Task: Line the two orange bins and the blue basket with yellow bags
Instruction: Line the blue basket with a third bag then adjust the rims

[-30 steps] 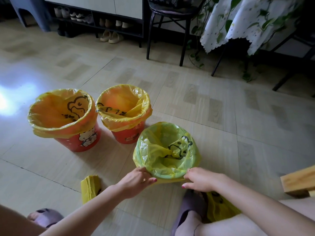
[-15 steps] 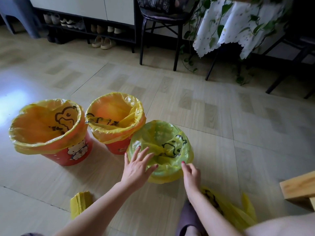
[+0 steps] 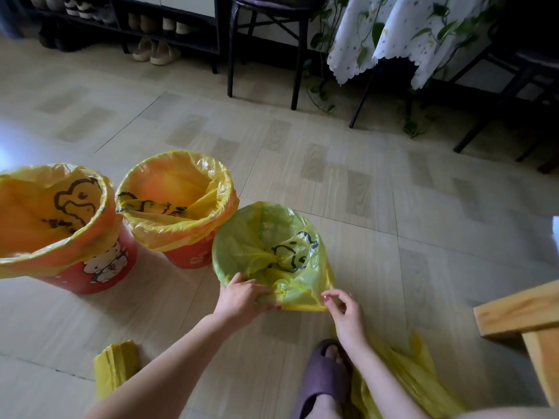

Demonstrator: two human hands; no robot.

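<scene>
The blue basket [image 3: 269, 246] sits on the floor [image 3: 378, 207] just right of two lined orange bins [image 3: 178, 207], its yellow bag [image 3: 302, 285] folded over the rim. The left hand [image 3: 242, 300] grips the near edge, fingers curled; the right hand [image 3: 343, 313] pinches the hem.

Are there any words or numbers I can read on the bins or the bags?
No readable words or numbers.
Left orange bin: a cartoon picture, no text.
Middle orange bin: a pale mark, too blurred to read.
Yellow bags: black duck drawings only.
</scene>
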